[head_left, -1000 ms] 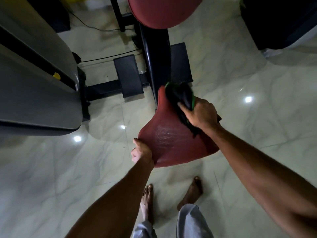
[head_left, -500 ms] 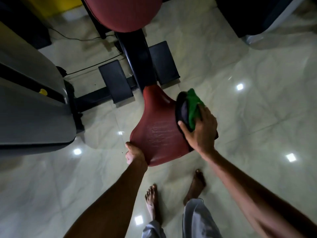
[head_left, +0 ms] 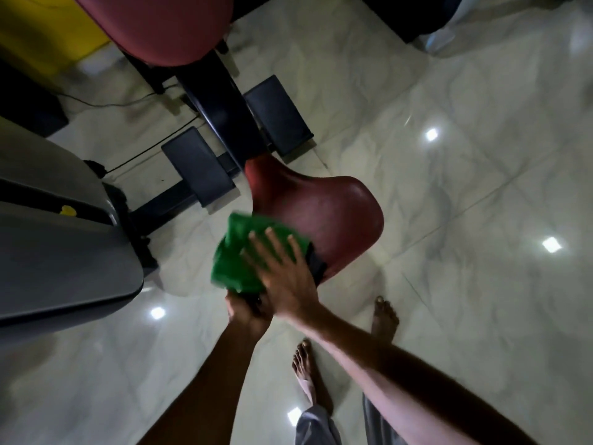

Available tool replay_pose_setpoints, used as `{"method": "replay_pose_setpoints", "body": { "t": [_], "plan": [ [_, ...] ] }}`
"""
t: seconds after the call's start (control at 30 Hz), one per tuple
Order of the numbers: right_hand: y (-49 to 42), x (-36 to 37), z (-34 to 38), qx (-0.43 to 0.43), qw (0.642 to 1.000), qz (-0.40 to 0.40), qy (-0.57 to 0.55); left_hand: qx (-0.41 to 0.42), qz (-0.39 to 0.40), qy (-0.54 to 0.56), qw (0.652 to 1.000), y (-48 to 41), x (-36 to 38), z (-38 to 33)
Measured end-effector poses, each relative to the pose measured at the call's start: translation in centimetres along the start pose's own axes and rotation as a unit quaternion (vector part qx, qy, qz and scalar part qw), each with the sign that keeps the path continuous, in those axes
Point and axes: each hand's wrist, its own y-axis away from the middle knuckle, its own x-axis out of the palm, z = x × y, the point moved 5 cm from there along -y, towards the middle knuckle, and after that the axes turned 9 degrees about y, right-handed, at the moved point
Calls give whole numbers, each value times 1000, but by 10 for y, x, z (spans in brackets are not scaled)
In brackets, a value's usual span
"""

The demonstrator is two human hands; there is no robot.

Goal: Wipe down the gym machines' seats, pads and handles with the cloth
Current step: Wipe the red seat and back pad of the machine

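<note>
Green cloth (head_left: 231,261) under right hand (head_left: 288,277), fingers (head_left: 272,242) flat and spread, at seat's (head_left: 337,216) near-left corner. Bare seat lies beyond, rightward. Grip of left hand (head_left: 244,313) unclear.

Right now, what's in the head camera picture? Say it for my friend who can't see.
A person's right hand presses a green cloth flat onto the red seat of a gym machine, fingers spread. Their left hand grips the seat's near corner under the cloth. Bare feet stand on shiny pale floor tiles below.

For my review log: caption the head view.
Right hand presses green cloth on red seat; left hand grips its edge.
</note>
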Motion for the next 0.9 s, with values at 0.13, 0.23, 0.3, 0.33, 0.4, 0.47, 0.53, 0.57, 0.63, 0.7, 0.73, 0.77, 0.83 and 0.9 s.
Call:
{"method": "replay_pose_setpoints", "body": {
  "t": [0.13, 0.23, 0.3, 0.33, 0.4, 0.47, 0.53, 0.57, 0.63, 0.7, 0.73, 0.77, 0.83, 0.9],
  "plan": [
    [31, 6, -17, -107, 992, 48, 37, 7, 13, -35, 999, -4, -1, -6],
    [19, -16, -77, -55, 997, 22, 52, -7, -32, -81, 996, -4, -3, -10],
    [8, -31, -123, 24, 998, -20, 49, -5, -34, -93, 995, -2, -1, -7],
    [4, -36, -145, 76, 995, -32, 49, -3, -32, -95, 995, -1, -1, -5],
    [-5, -40, -178, 179, 982, -34, 44, 4, -30, -110, 993, 1, 0, -4],
    [-8, -36, -189, 275, 961, -38, 18, 6, -30, -111, 993, 3, 0, -6],
    [4, -28, -183, 378, 924, -61, -20, 1, -29, -127, 991, 5, 0, -6],
    [13, -25, -172, 426, 899, -91, -44, 3, -27, -145, 989, 6, 0, -8],
    [35, -17, -143, 505, 844, -148, -106, -5, -24, -162, 986, 10, 0, -10],
    [48, -9, -106, 542, 809, -143, -178, -18, -16, -188, 982, 15, -2, -12],
    [51, -6, -87, 537, 810, -129, -196, -26, -14, -195, 980, 18, -5, -13],
    [55, -4, -69, 521, 823, -117, -195, -35, -12, -197, 980, 19, -9, -14],
    [65, 0, -35, 461, 870, -92, -147, -49, -7, -167, 985, 19, -16, -15],
    [74, 6, -6, 361, 927, -62, -81, -61, -1, -134, 989, 20, -21, -15]
  ]
}}
